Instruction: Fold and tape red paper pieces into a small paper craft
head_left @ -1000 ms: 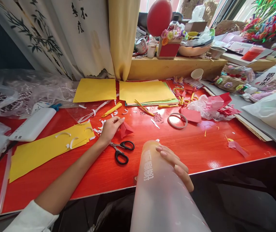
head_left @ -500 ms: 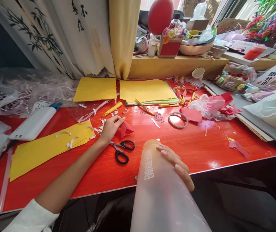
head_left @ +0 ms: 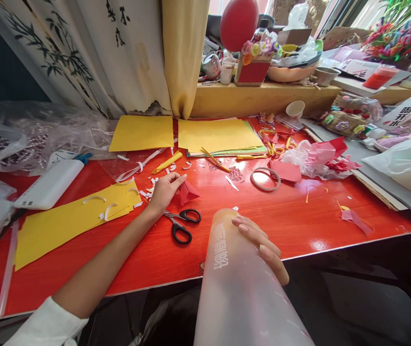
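Note:
My left hand [head_left: 167, 189] is closed in a pinch on a folded piece of red paper [head_left: 189, 192], just above the table. Black-handled scissors [head_left: 182, 223] lie beside that hand, their blades partly hidden by the wrist. In the right foreground rises a large frosted plastic water bottle [head_left: 241, 293] with white lettering, very close to the camera and tilted. My right hand [head_left: 263, 247] wraps round the bottle's right side; several fingers show, and the rest is hidden behind it. White paper scraps [head_left: 149, 191] are scattered near my left hand.
Yellow paper strips [head_left: 68, 221] lie on the red table [head_left: 299, 216] at left, yellow sheets [head_left: 219, 134] at the back. A roll of tape [head_left: 265, 179], red paper squares [head_left: 285, 171] and crumpled pink tissue [head_left: 313, 156] sit right of centre. A white box-like device [head_left: 50, 185] is at far left.
The bottle and my right hand have shifted very slightly. My left hand and the red paper stay in place.

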{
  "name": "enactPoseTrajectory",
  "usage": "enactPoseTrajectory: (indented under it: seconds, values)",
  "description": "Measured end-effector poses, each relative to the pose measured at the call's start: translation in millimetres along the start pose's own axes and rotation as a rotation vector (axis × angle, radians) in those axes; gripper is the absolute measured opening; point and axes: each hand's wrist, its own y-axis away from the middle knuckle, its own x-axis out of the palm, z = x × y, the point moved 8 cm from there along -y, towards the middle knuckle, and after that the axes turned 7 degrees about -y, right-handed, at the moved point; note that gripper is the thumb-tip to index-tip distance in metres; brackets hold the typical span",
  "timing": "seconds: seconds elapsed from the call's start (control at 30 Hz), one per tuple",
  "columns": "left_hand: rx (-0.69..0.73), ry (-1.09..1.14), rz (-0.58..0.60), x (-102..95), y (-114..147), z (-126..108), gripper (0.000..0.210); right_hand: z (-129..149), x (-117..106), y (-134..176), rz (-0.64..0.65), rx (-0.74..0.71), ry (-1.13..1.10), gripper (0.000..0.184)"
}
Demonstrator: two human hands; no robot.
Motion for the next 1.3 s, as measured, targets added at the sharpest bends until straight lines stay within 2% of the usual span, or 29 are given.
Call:
enactPoseTrajectory:
  seconds: [0.17, 0.37, 0.53, 0.7, 1.03, 1.3]
  values:
    - [0.005, -0.020, 0.004, 0.2, 1.2, -0.5, 0.034, 1.3, 1.8, 0.7, 0.032, 0.028, 0.004, 0.052]
    - [0.006, -0.026, -0.002, -0.3, 0.4, 0.4, 0.034, -1.9, -0.4, 6.0, -0.060, 0.178, 0.016, 0.048]
    - [0.008, -0.035, -0.006, -0.4, 0.0, 1.3, 0.034, -0.3, 1.7, 3.3, -0.032, 0.097, -0.002, 0.049]
    - [0.010, -0.017, 0.002, 0.1, 0.7, -0.6, 0.034, -2.8, -0.5, 5.0, -0.070, 0.123, -0.002, 0.048]
    - [0.013, -0.025, 0.005, 0.8, 0.2, 0.1, 0.034, -1.2, -2.6, 1.4, -0.016, 0.039, 0.040, 0.048]
    - [-0.003, -0.022, 0.005, 0.8, 0.3, 0.6, 0.034, 0.7, -3.4, 3.9, -0.082, 0.068, 0.065, 0.046]
